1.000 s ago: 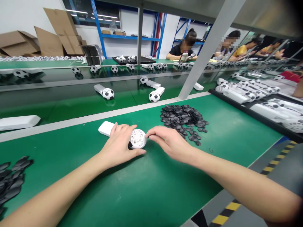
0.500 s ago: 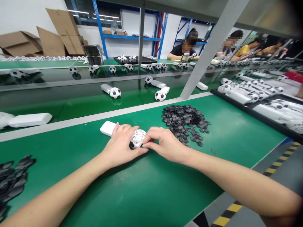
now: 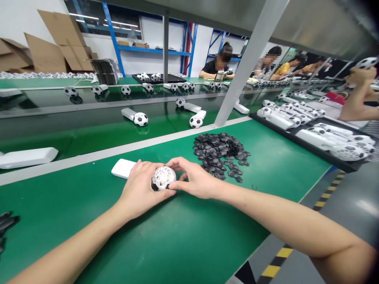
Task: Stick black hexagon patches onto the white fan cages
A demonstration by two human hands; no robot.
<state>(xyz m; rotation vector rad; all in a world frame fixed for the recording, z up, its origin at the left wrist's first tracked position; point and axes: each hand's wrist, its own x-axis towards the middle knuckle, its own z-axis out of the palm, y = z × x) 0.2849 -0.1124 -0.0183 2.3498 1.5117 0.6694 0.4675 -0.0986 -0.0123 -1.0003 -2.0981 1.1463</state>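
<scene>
A white handled device with a soccer-ball-shaped head (image 3: 164,177) lies on the green table; the head's upper face is an open lattice. Its white handle (image 3: 122,169) points to the left, out from under my left hand (image 3: 142,182). That hand wraps the head from the left, thumb along the near side. From the right, my right hand (image 3: 189,179) curls its fingers round the far rim, and its thumb presses near a black patch on the side. Behind the right hand is a heap of small black plastic pieces (image 3: 220,148).
Another pile of black pieces (image 3: 7,223) lies at the far left. A black tray (image 3: 299,138) of similar devices stands at right, near another person's raised arm (image 3: 358,94). Beyond the grey rail, a green conveyor (image 3: 97,136) carries more devices. A slanted metal post (image 3: 251,63) rises there.
The view has shifted slightly right. My right hand has gone from a fingertip pinch at the head's side to a wider hold around it. Another person's arm has come into view at right.
</scene>
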